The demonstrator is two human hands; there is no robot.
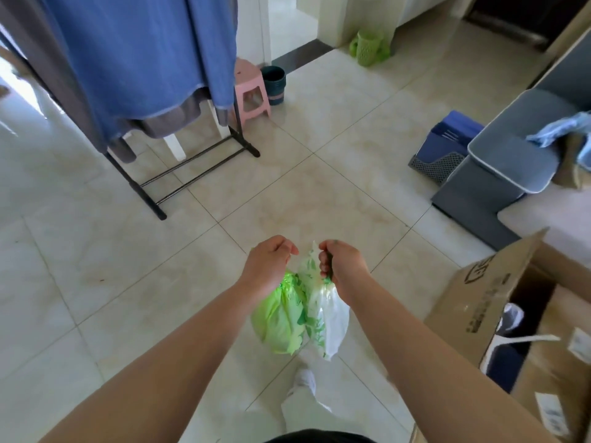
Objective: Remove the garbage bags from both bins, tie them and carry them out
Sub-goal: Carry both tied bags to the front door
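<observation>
- Left hand [271, 265]: fist closed over the gathered top of the green garbage bag [281, 318]; fingers curled under, so the neck of the bag itself is hidden.
- Right hand [343, 266]: fist clamped round the neck of the white garbage bag [331, 318], a twist of plastic standing up above the knuckles.
- Both bags: hanging in the air over the tiled floor [319, 174], touching side by side between the two forearms, directly in front of the person; the white one carries green print.
- Bins: a green mesh bin [367, 47] by the far wall and a dark bin [273, 84] just beside the pink stool [251, 91]; both well apart from the bags. Which bins the bags came from cannot be told.
- Other stock: clothes rack [160, 183] with a blue sheet [137, 59] at left; grey sofa arm [508, 161] and open cardboard box [499, 298] at right.
- Progress, done: both bags appear to be out of their bins and lifted.
- Progress, uncertain: no knot is visible on either bag; tying cannot be confirmed.
- Progress, left: the carry-out, judged barely begun, since the person stands mid-room with the bags.
</observation>
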